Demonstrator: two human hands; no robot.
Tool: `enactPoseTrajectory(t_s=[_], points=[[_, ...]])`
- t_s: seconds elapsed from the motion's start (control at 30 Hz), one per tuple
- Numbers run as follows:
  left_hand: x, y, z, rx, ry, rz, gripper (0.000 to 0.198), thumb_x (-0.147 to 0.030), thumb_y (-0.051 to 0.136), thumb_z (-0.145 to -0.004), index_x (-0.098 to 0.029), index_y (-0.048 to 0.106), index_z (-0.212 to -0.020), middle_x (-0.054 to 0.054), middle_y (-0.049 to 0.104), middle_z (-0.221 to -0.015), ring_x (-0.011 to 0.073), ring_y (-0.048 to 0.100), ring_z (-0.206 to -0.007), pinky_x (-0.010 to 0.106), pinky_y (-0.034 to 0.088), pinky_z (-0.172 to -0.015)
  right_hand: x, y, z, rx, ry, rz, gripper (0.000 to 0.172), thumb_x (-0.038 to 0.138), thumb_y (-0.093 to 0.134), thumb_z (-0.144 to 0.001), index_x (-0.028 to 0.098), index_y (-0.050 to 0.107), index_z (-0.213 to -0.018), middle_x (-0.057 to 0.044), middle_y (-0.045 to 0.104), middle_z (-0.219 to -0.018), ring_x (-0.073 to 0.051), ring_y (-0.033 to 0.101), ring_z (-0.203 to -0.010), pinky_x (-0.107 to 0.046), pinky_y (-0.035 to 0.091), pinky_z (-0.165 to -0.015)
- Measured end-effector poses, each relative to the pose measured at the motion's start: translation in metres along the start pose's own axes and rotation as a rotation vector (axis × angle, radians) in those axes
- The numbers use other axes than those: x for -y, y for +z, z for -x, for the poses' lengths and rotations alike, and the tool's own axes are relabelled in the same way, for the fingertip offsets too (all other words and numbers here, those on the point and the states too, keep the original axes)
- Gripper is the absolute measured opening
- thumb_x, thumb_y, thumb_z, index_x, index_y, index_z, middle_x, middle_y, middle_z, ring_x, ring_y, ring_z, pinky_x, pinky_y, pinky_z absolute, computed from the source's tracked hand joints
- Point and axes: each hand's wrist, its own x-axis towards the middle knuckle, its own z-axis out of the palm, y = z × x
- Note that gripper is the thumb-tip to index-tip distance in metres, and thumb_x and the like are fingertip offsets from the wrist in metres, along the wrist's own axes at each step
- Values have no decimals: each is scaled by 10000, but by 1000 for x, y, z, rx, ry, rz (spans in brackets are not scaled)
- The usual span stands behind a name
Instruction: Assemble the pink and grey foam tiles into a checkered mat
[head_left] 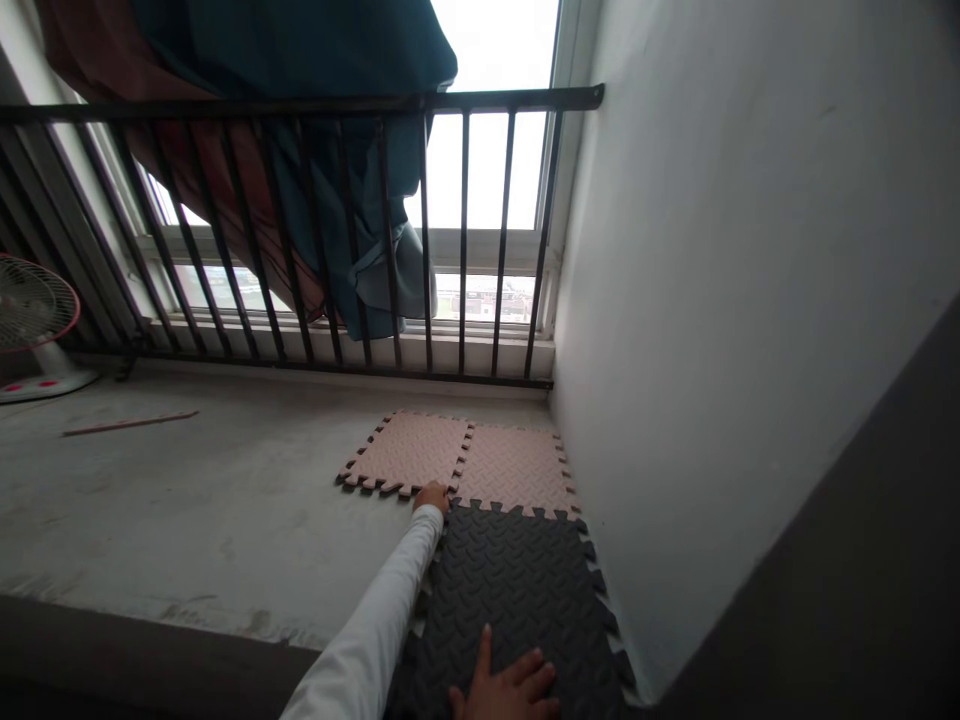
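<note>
Two pink foam mat tiles lie side by side on the ledge, the left pink tile point(411, 450) joined to the right pink tile point(517, 465) along a toothed seam. A larger black foam mat tile point(517, 575) reaches from the right pink tile toward me, along the wall. At the near corner of the left pink tile, close to the seam, my left hand point(433, 495) has its fingers closed on the tile's edge; the fingertips are partly hidden. My right hand point(511, 690) rests on the black tile with its fingers spread, its lower part cut off by the frame.
A white wall point(720, 300) rises along the tiles' right side. Behind them stands a black metal railing point(465, 240) before a window with a hanging curtain point(322, 200). At far left are a fan point(37, 310) and a thin strip point(131, 424) on the concrete ledge point(187, 510), which drops off in front.
</note>
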Motion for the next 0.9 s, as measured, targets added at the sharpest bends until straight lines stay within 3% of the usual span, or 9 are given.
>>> enactPoseTrajectory(t_s=[0.1,0.33,0.5,0.67,0.77,0.83,0.87,0.9], points=[[-14,2,2,154,113,-117,525,-617,629,-351,-380,601,-819,-4,581,-1115,164,467,-1074,373,296,-896,-1,0,0,4,15,-3,329,352,450,-793,177,471,-1071,-66,499,-1094,-168,500,-929,-393,447,-774],[-30,0,6,215,102,-309,424,-568,584,-498,-408,564,-890,-35,504,-1211,131,400,-1143,387,260,-929,-4,-3,3,-4,64,5,604,583,380,-724,279,324,-1243,-137,449,-1203,-358,379,-1100,-601,366,-747],[-28,-1,4,251,110,-299,517,-571,592,-470,-406,528,-956,-18,473,-1240,139,369,-1168,415,251,-933,1,-1,2,-11,35,2,356,368,444,-793,182,456,-1095,-72,488,-1116,-177,492,-951,-408,436,-792],[-31,1,9,267,143,-273,490,-533,613,-488,-377,528,-945,-11,487,-1228,140,388,-1150,426,272,-913,4,1,0,-9,22,-24,325,353,451,-792,177,475,-1065,-66,507,-1078,-168,505,-914,-387,454,-756],[-36,-24,6,170,55,-265,404,-469,644,-507,-377,551,-889,-25,561,-1143,153,439,-1102,416,335,-857,4,2,0,-9,19,-38,321,350,451,-793,177,476,-1062,-66,505,-1083,-168,503,-919,-388,452,-761],[-38,-60,-12,9,-120,-281,332,-403,667,-527,-378,572,-845,-30,613,-1049,172,482,-1052,386,385,-795,2,2,0,-14,28,-38,356,369,446,-792,179,458,-1093,-73,491,-1113,-177,493,-950,-407,439,-789],[-38,-82,-27,-57,-248,-298,307,-368,686,-522,-374,585,-811,-32,632,-999,187,501,-1023,364,409,-751,1,2,0,-18,37,-34,400,407,437,-786,200,437,-1129,-84,481,-1142,-200,486,-979,-440,428,-800],[-38,-105,-45,-96,-291,-311,292,-347,681,-544,-352,591,-822,-7,635,-985,211,507,-1010,360,423,-716,-1,2,1,-22,48,-30,461,465,421,-773,236,406,-1172,-98,468,-1176,-237,475,-1012,-488,411,-802]])
